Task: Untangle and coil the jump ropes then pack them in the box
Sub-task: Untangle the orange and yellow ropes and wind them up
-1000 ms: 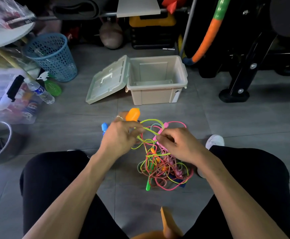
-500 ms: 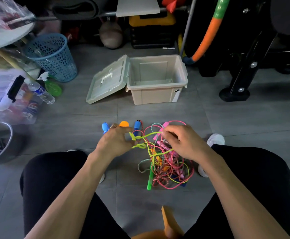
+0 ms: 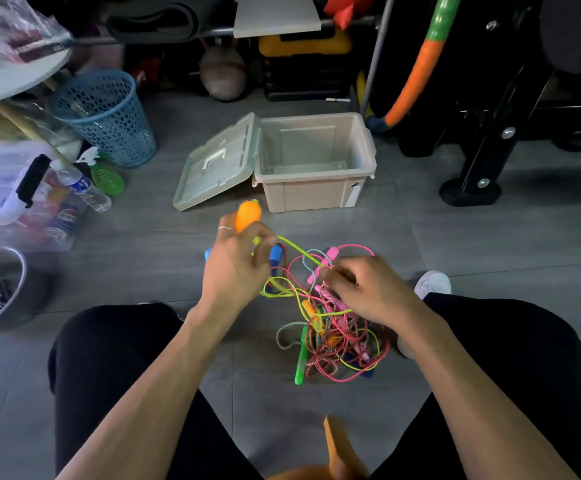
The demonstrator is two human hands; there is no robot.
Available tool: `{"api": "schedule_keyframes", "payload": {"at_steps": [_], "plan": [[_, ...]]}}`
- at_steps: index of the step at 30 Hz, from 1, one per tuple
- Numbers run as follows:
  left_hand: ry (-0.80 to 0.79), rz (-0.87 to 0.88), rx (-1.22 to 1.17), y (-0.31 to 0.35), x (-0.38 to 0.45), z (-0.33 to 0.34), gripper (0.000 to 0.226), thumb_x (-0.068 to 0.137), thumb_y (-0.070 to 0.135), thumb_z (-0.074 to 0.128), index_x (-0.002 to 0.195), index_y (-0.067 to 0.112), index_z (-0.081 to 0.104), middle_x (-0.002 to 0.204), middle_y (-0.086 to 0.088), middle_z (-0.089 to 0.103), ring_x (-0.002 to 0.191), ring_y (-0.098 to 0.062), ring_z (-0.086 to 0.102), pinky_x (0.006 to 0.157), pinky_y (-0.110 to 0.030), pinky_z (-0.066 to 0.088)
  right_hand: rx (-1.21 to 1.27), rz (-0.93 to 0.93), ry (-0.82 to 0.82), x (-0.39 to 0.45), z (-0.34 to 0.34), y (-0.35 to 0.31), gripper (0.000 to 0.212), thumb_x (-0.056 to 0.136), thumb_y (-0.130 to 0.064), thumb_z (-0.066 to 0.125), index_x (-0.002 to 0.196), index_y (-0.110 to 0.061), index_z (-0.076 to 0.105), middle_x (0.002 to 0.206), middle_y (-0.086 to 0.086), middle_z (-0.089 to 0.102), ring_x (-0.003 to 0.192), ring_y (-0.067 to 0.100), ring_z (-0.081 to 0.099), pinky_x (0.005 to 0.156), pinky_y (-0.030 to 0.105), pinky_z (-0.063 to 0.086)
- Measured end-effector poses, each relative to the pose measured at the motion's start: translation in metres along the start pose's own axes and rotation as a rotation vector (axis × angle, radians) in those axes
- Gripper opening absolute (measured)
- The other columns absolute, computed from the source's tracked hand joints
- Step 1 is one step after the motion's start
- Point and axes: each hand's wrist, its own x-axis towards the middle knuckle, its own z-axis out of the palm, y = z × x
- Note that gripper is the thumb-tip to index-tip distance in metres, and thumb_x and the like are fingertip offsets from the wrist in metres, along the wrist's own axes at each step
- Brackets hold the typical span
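Untangling is underway: near the box [image 3: 316, 188], the left hand [image 3: 237, 268] grips an orange handle [image 3: 247, 214] while the right hand [image 3: 368, 289] pinches the rope tangle [image 3: 330, 327], whose yellow cord [image 3: 299, 251] next needs drawing free

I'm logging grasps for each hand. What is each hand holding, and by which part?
Left hand grips the orange handle by its lower end. Right hand pinches cords atop the rope tangle.

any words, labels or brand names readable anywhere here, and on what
No text reads for certain.
White sticker on the box: too small to read.
Water bottle label: blurred.
Clear storage bin: a round red, white and blue logo inside, lettering unreadable.
Plastic bag print at top left: blurred.
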Motion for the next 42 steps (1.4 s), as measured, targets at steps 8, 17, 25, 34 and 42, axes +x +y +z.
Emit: {"api": "schedule_keyframes", "payload": {"at_steps": [8,17,25,34,42], "plan": [[-0.300,-0.382,0.052,-0.023,0.001,0.006,0.014,0.086,0.013,0.058,0.093,0.016,0.071,0.097,-0.010,0.063,0.096,-0.032,0.060,0.077,-0.032,0.050,-0.021,-0.012,0.242,-0.001,-0.016,0.000,0.032,0.097,-0.027,0.054,0.066,-0.020,0.054,0.050,-0.008,0.048,0.050,0.011,0.045,0.052,0.034,0.038],[-0.379,0.191,-0.229,0.008,-0.015,0.005,0.024,0.085,0.030,0.072,0.109,0.029,0.072,0.088,0.006,0.056,0.076,-0.001,0.054,0.072,-0.012,0.040,0.016,-0.218,0.034,-0.001,-0.006,-0.005,0.027,0.101,-0.026,0.050,0.081,-0.013,0.062,0.064,-0.005,0.055,0.060,0.019,0.052,0.060,0.044,0.043],[-0.190,0.213,-0.190,0.010,-0.017,0.009,0.030,0.080,0.029,0.077,0.109,0.032,0.071,0.116,0.008,0.048,0.063,0.007,0.051,0.061,-0.004,0.034,0.026,-0.109,-0.077,-0.003,-0.009,-0.004,0.026,0.101,-0.029,0.050,0.087,-0.014,0.065,0.065,0.001,0.057,0.057,0.017,0.050,0.058,0.045,0.045],[-0.308,0.268,-0.040,0.012,-0.020,0.008,0.006,0.088,0.028,0.066,0.092,0.027,0.070,0.120,0.001,0.049,0.075,-0.026,0.060,0.063,-0.039,0.053,0.034,-0.087,-0.116,-0.004,-0.004,-0.007,0.030,0.099,-0.032,0.053,0.075,-0.015,0.057,0.059,0.003,0.054,0.053,0.019,0.048,0.055,0.043,0.040],[-0.424,-0.211,0.337,-0.025,0.003,0.003,0.022,0.086,0.011,0.054,0.107,0.018,0.059,0.114,-0.010,0.046,0.089,-0.034,0.059,0.068,-0.035,0.045,-0.112,0.092,-0.079,-0.005,-0.020,0.017,0.027,0.094,-0.032,0.056,0.071,-0.018,0.060,0.060,-0.003,0.059,0.053,0.012,0.056,0.053,0.035,0.045]]}}
